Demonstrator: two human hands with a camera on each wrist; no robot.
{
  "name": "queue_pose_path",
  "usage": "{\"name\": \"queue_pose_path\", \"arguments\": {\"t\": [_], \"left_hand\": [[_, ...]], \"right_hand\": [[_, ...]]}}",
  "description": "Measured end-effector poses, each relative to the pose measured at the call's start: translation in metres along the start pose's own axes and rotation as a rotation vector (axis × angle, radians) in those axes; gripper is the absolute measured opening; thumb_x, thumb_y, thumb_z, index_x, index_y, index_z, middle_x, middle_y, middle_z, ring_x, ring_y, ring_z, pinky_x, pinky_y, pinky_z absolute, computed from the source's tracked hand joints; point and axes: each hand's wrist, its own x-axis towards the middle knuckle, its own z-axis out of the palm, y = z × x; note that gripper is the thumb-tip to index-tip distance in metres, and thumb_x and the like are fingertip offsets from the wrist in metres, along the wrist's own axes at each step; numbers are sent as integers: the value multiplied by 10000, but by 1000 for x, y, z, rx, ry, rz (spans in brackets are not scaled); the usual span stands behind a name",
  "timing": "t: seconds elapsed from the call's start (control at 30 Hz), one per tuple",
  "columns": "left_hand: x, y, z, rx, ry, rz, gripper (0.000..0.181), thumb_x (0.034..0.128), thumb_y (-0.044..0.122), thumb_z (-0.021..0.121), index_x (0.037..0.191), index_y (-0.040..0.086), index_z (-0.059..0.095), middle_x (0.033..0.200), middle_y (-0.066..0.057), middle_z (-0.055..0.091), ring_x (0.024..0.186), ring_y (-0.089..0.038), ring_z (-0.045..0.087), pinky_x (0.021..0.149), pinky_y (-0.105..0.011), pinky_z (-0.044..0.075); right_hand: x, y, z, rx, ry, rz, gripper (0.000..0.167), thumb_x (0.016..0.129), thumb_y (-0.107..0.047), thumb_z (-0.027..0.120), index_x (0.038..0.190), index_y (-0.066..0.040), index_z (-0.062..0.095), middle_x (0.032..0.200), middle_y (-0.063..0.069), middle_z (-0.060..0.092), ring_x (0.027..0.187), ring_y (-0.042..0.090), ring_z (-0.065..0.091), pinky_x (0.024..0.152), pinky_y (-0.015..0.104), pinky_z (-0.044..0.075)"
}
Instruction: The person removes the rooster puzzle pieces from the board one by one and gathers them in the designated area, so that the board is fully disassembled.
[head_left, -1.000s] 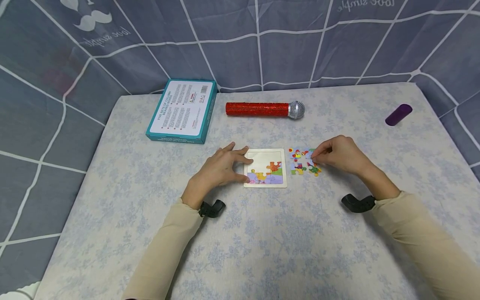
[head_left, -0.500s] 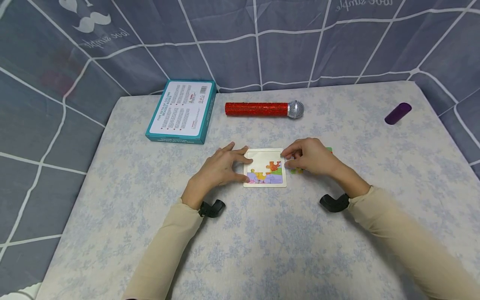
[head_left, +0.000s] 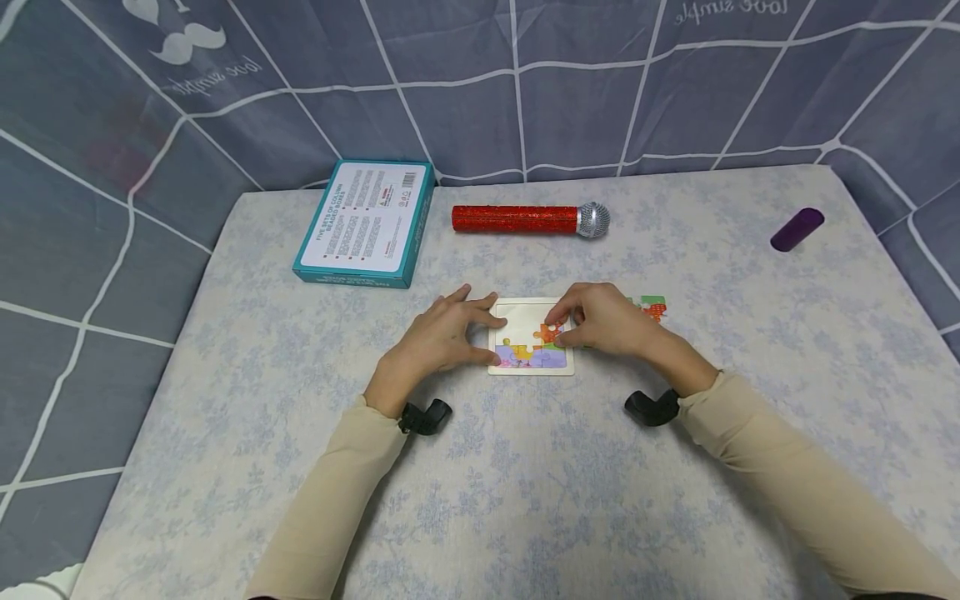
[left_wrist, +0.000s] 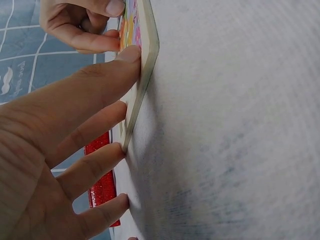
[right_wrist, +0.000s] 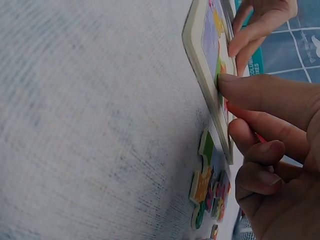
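A small white-framed jigsaw puzzle board (head_left: 531, 372) lies flat on the table, its lower part and right side filled with colourful pieces. Spread, fairly straight fingers of my left hand (head_left: 442, 332) rest on the board's left side, thumb at the lower left corner. Over the board's right side, my right hand (head_left: 611, 321) pinches a puzzle piece between thumb and index finger; the fingers mostly hide it. Loose puzzle pieces (head_left: 654, 308) lie right of the board, partly covered by that hand. In the right wrist view, several loose pieces (right_wrist: 201, 185) show beside the frame.
Behind the board lies a red glittery microphone (head_left: 517, 219) with a silver head. A teal box (head_left: 363, 221) is at the back left, a purple cylinder (head_left: 797, 230) at the back right. A grey curtain (head_left: 585, 108) with white lines borders the table (head_left: 525, 483).
My right hand has moved left from the loose pieces to the board's right side, carrying a puzzle piece. The left hand has stayed on the board's left side.
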Motion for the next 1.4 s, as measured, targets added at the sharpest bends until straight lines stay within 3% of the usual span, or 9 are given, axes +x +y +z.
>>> {"name": "queue_pose_path", "arguments": {"t": [0.33, 0.57, 0.73, 1.03, 1.4], "left_hand": [[0, 0, 0, 4, -1, 1, 578, 734, 302, 880, 1267, 182, 687, 1524, 20, 404, 1489, -299, 164, 1168, -575, 148], [0, 0, 0, -3, -1, 0, 584, 733, 306, 881, 1270, 185, 685, 1526, 25, 398, 1490, -293, 163, 1176, -558, 135], [0, 0, 0, -1, -1, 0, 580, 736, 302, 879, 1269, 181, 686, 1526, 20, 400, 1489, -294, 164, 1176, -558, 133], [-1, 0, -1, 2, -2, -1, 571, 736, 298, 879, 1262, 184, 690, 1527, 20, 398, 1489, -300, 162, 1168, -575, 145], [-1, 0, -1, 1, -7, -4, 578, 742, 303, 875, 1274, 185, 683, 1531, 28, 391, 1492, -288, 155, 1173, -564, 138]], "right_hand": [[4, -2, 1, -7, 9, 16, 200, 756, -61, 815, 926, -114, 725, 818, 44, 600, 701, 173, 494, 614, 304, 412], [2, -2, -1, 52, -25, 14, 144, 825, -111, 786, 928, -117, 686, 725, 11, 609, 617, 167, 494, 558, 270, 397], [1, -1, -3, 59, -32, -9, 106, 850, -110, 759, 937, -114, 697, 778, -7, 646, 618, 164, 500, 553, 260, 394], [2, 0, -1, 42, -62, -22, 306, 780, -58, 806, 1056, -95, 680, 915, 13, 661, 660, 155, 508, 625, 281, 430], [4, -2, 0, 71, -48, -5, 184, 830, -62, 760, 1003, -86, 701, 899, 3, 711, 691, 150, 567, 631, 303, 445]]}}
